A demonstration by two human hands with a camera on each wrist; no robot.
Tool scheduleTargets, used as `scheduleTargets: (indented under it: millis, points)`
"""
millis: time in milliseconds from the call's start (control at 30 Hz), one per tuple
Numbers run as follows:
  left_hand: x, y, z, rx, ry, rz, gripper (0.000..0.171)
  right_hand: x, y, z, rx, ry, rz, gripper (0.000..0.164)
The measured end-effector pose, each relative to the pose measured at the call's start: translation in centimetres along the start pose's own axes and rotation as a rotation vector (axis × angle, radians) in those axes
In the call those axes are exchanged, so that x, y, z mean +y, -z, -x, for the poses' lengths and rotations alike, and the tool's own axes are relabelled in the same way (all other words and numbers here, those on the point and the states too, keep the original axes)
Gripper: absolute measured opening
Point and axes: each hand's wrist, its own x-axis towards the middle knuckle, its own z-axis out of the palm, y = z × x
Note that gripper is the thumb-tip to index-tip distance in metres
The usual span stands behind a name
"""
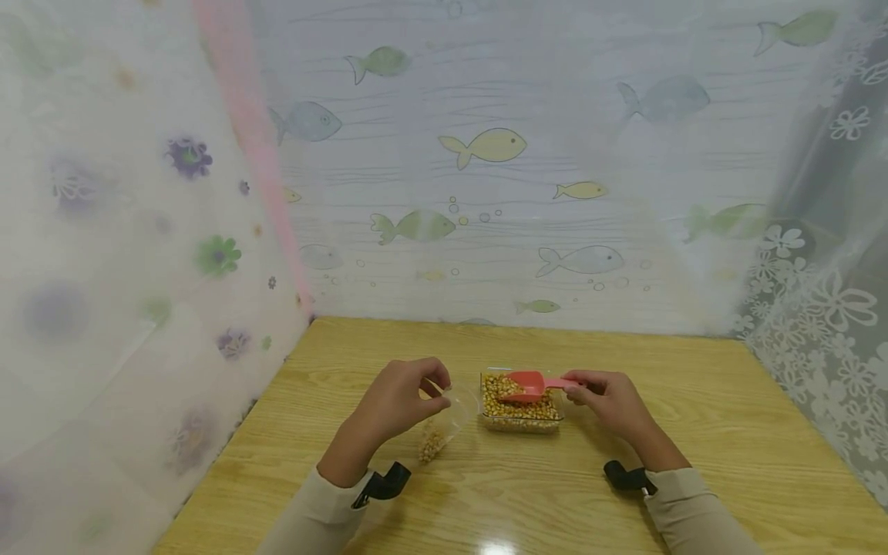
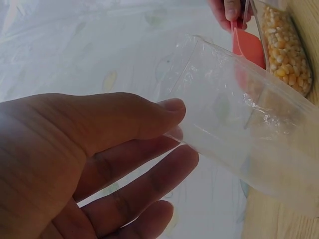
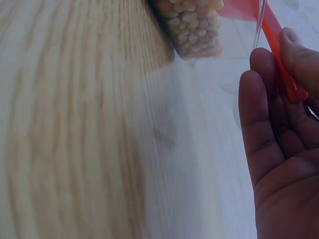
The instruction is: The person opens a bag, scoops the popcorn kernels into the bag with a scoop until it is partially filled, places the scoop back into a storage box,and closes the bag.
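My left hand [image 1: 409, 393] pinches the edge of a clear plastic bag [image 2: 219, 99] between thumb and fingers. Light-coloured kernels [image 1: 431, 442] lie gathered at the bag's lower end. To the right, a glass container [image 1: 522, 424] holds yellow corn kernels [image 2: 284, 50]. My right hand [image 1: 610, 397] grips the handle of a red scoop [image 1: 530, 385], thumb on one side and fingers on the other. The scoop's bowl rests low over the corn, with some kernels at its front edge. In the right wrist view the orange-red handle [image 3: 281, 64] runs between thumb and fingers.
A wood-grain table [image 1: 555, 493] carries everything. Behind it hangs a curtain [image 1: 486, 231] printed with fish; a flowered sheet [image 1: 139, 270] closes the left side and a lace-patterned one [image 1: 825, 308] the right. Each sleeve bears a black wrist mount [image 1: 388, 482].
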Motion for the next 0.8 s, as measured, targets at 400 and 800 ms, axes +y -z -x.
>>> scheduleTargets:
  millis: [400, 800]
  points:
    - [-0.04, 0.02, -0.04, -0.004, -0.008, 0.007, 0.018, 0.56, 0.13, 0.15, 0.017, -0.026, -0.150, 0.030]
    - [0.09, 0.14, 0.05, -0.017, 0.006, 0.045, 0.016, 0.35, 0.30, 0.25, 0.029, -0.026, -0.225, 0.034]
